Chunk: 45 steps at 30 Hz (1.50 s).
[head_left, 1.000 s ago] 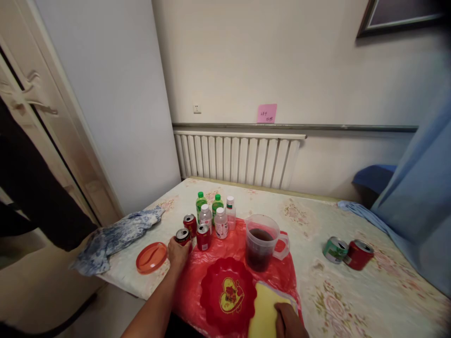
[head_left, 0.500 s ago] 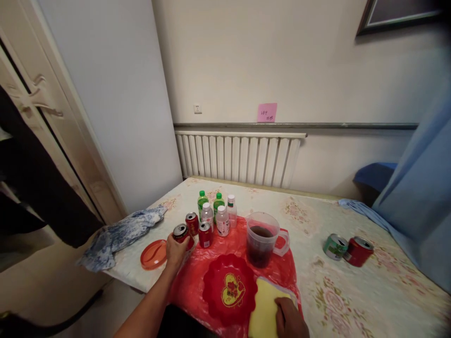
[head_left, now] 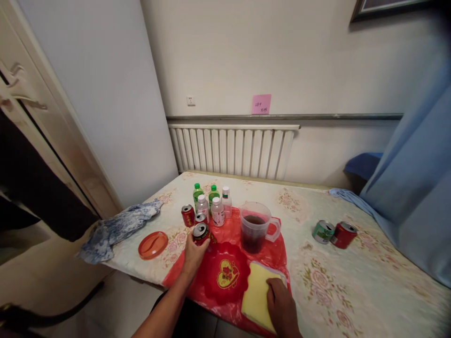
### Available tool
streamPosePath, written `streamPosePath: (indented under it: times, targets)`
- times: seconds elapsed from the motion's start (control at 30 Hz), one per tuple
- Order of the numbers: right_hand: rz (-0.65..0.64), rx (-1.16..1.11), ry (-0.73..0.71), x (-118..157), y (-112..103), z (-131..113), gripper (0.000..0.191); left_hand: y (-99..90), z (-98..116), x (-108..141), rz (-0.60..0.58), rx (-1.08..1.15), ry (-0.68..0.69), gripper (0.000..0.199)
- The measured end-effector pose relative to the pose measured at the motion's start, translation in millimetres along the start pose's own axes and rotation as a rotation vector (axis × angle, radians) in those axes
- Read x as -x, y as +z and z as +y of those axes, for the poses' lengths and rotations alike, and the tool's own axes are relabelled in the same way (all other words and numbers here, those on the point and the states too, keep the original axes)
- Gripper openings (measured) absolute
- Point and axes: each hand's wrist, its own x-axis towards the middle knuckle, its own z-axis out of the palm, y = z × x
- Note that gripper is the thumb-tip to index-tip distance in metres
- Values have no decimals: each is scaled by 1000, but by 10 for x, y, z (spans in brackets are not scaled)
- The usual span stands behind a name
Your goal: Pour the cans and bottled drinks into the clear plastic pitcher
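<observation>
My left hand (head_left: pixel 194 257) is wrapped round a dark red and black drink can (head_left: pixel 200 231), which it holds upright by the left rim of a red scalloped plate (head_left: pixel 241 292) with a yellow heart. Right behind that can is another red can (head_left: pixel 200 218), partly hidden, and a third red can (head_left: pixel 188 216) is to its left. My right hand (head_left: pixel 280 300) is closed on a folded yellow cloth (head_left: pixel 256 293) to the right of the plate; its fingertips are hard to see. A clear plastic jug (head_left: pixel 252 234) with dark liquid stands behind the cloth.
Several bottles, some with white caps (head_left: pixel 216 201) and some with green caps (head_left: pixel 213 188), stand behind the cans. An orange-red lid (head_left: pixel 152 245) lies at the left, near a blue-white cloth (head_left: pixel 120 230). A green can (head_left: pixel 323 232) and a red can (head_left: pixel 344 234) stand at the right.
My left hand has moved right with the dark can, from beside the other cans to in front of them. My right hand stays on the yellow cloth. The view has shifted slightly.
</observation>
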Motion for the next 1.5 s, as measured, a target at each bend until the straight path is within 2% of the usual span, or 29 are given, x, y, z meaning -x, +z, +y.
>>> streamPosePath:
  times: [0.17,0.37,0.8,1.0,1.23,1.5]
  targets:
    - [2,-13,3,9,9,10,22,93,35,168,-69,22,-8,59]
    - [21,-21,-21,2,1,-4,21,85,114,231,-115,94,-34,58]
    - [14,-3,-24,15,8,22,21,-280,367,210,-207,456,-113,59]
    - [31,-6,-62,19,37,64,20,-266,415,353,-308,675,-232,60]
    - [32,-3,-54,21,43,73,19,-166,409,423,-326,933,-437,35]
    - [33,-10,-60,36,51,76,19,-146,464,481,-397,994,-505,48]
